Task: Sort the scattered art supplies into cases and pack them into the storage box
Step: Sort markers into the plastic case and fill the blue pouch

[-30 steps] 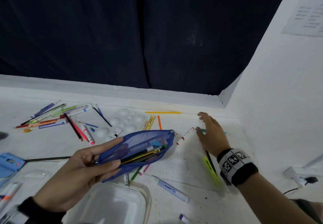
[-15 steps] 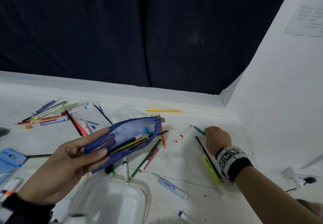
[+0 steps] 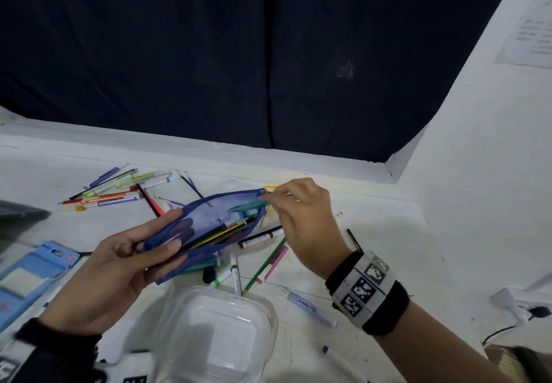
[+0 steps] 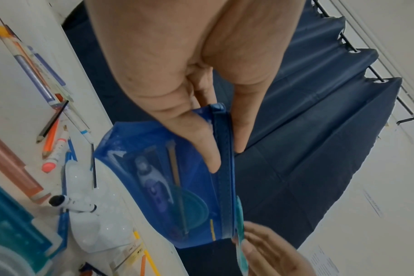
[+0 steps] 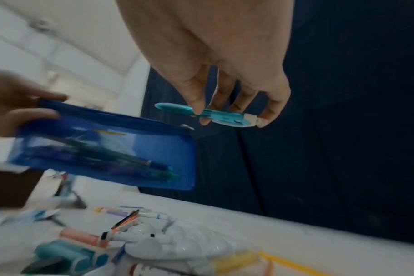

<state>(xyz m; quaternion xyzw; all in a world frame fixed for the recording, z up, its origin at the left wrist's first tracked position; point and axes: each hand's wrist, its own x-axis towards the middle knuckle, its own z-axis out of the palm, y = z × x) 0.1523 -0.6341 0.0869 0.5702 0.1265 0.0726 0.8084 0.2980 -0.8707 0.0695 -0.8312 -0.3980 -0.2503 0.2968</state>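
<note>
Head view: taken from above, aimed down toward the table's [image 3: 373, 233] far right corner.
Wrist views: shot close along each hand; the blue pouch [image 3: 209, 227] [image 4: 168, 183] [image 5: 106, 147] is shared by all three.

- Head view: dim, flat indoor light; the white surface [image 3: 373, 233] is evenly lit, and the dark curtain [image 3: 239, 53] behind it swallows detail.
- Its lines bow toward the edges; things left of the curtain smear.
- Left wrist view: fairly sharp, soft shadows.
- Right wrist view: heavy motion blur, dimmest near the curtain.
</note>
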